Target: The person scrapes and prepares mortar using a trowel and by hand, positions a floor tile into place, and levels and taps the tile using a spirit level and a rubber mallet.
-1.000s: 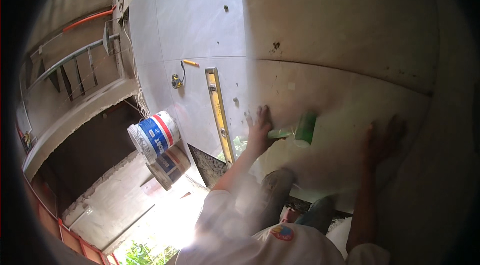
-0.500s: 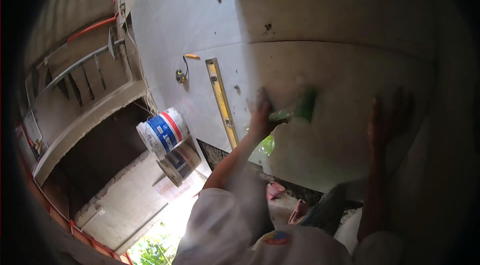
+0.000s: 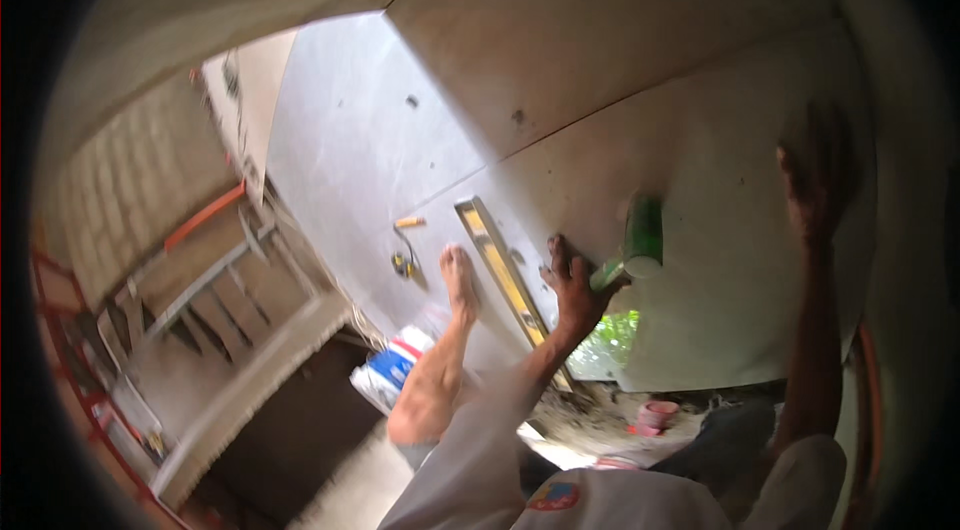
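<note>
My left hand [image 3: 574, 292] leans on the large smooth tiles [image 3: 730, 260] with its fingers spread, the handle of a green mallet [image 3: 644, 235] caught at its thumb side. The mallet's cylindrical head lies to the right of that hand. Farther right, my right hand [image 3: 818, 175] is open, fingers stretched out against the tile, holding nothing. Just left of my left hand lies a long yellow spirit level [image 3: 505, 275]. My bare left foot [image 3: 457, 280] is on the tile beside the level.
A tape measure [image 3: 403, 264] and a small orange-yellow tool [image 3: 410, 222] lie left of the level. A white and blue bucket [image 3: 392, 366] stands behind my leg. Past the tile edge are rubble and a pink object [image 3: 655, 417]. A metal ladder-like frame [image 3: 200, 290] is at far left.
My view has turned and shifted. My left foot has come onto the tile by the level. My left hand keeps the mallet, whose head shows more sharply now.
</note>
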Demonstrator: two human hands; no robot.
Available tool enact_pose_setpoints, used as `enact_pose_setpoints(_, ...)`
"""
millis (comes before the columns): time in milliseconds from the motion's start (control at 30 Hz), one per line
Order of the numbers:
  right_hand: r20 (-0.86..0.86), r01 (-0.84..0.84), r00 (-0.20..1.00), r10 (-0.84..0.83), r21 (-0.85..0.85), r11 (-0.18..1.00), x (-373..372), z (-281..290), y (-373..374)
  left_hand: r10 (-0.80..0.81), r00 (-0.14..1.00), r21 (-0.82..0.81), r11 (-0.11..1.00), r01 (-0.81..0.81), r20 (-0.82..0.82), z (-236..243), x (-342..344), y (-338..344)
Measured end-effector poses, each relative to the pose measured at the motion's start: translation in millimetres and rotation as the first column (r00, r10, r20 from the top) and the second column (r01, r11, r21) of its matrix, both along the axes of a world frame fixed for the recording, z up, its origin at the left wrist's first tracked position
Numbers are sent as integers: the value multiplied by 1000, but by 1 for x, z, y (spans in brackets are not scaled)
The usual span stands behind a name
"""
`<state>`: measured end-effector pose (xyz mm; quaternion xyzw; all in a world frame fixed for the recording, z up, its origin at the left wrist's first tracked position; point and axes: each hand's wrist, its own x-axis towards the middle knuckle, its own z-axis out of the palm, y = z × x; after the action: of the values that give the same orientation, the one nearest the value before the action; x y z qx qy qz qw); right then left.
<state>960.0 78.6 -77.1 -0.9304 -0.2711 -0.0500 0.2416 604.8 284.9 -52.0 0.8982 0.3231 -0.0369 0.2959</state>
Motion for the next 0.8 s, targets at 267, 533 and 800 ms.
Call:
enact_pose_setpoints(267,235,22,972,-26,22,1000,17,-22,-29,-280,933,-434,886,161,-226,59,54,37)
enact_pose_setpoints(533,335,734,670,-662,-433,523,-177,-31,-4,-632,767,-734,570,368,-107,85,167,221)
enact_pose_setpoints(800,457,393,269,-848,-856,-337,-585,-91,-85,-280,958,-941,303,149,61,63,237,266)
